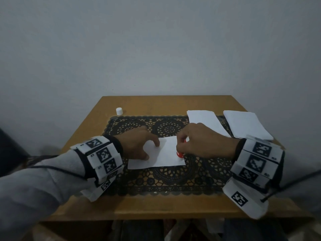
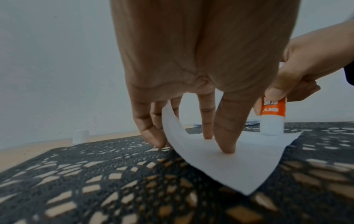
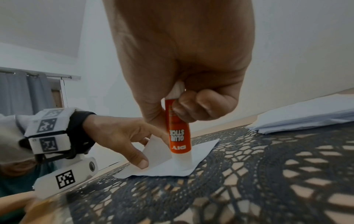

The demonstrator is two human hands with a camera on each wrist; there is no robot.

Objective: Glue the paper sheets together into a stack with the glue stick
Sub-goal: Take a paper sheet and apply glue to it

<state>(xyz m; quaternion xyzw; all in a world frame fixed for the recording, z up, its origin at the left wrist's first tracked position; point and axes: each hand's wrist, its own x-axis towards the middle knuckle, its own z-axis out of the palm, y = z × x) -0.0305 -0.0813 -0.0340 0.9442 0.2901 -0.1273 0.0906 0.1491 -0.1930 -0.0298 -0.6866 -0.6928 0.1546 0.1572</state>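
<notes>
A white paper sheet (image 1: 166, 156) (image 2: 229, 159) (image 3: 172, 168) lies on the black lace mat (image 1: 156, 180). My left hand (image 1: 139, 145) (image 2: 191, 91) (image 3: 118, 136) presses it down with straight thumb and forefinger; the sheet's left edge curls up against the other fingers. My right hand (image 1: 199, 141) (image 3: 182, 91) grips an orange glue stick (image 1: 179, 153) (image 2: 273, 115) (image 3: 179, 136) upright, its white tip down on the sheet's near right part.
Two piles of white sheets (image 1: 206, 122) (image 1: 246, 124) lie at the table's back right. The white glue cap (image 1: 119, 111) (image 2: 80, 136) stands at the back left on the wooden table (image 1: 156, 206). A wall rises behind the table.
</notes>
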